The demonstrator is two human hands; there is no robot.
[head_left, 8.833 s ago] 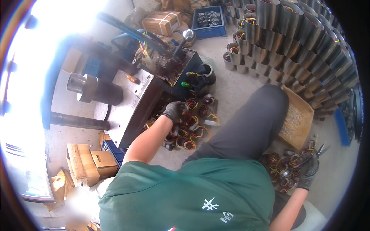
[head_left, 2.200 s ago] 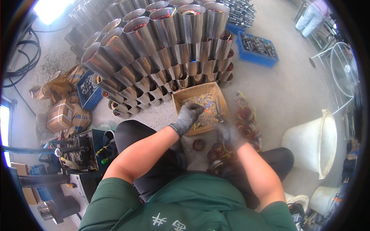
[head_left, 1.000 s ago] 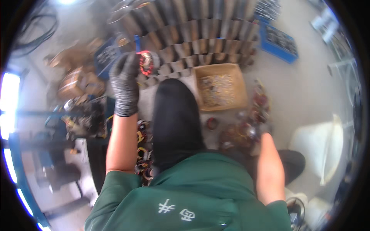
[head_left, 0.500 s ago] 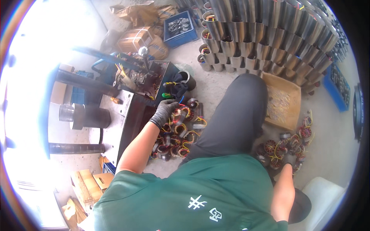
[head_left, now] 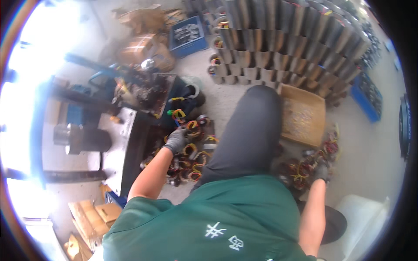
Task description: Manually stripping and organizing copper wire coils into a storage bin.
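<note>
My left hand (head_left: 176,140), in a dark grey glove, is at the far part of a heap of wound motor stators (head_left: 190,150) with yellow and red wires. Its fingers are curled; what they hold, if anything, is hidden. Red, yellow and blue wires (head_left: 177,116) stand up just beyond the fingertips. Over on my right, my gloved right hand (head_left: 321,171) reaches into a second heap of stators (head_left: 300,169). Blur and the surrounding parts hide its fingers. A reddish stator (head_left: 331,147) lies just beyond that hand.
A machine with thick dark columns (head_left: 82,138) stands at left, beside a dark container (head_left: 195,98). Ahead are stacked metal cylinders (head_left: 278,56), a shallow cardboard box (head_left: 320,122) and blue crates (head_left: 188,37). My bent knee (head_left: 254,117) rises between the heaps.
The whole view has turned to the right. My left hand has come back toward me over its heap. My right hand has moved slightly farther out among its stators.
</note>
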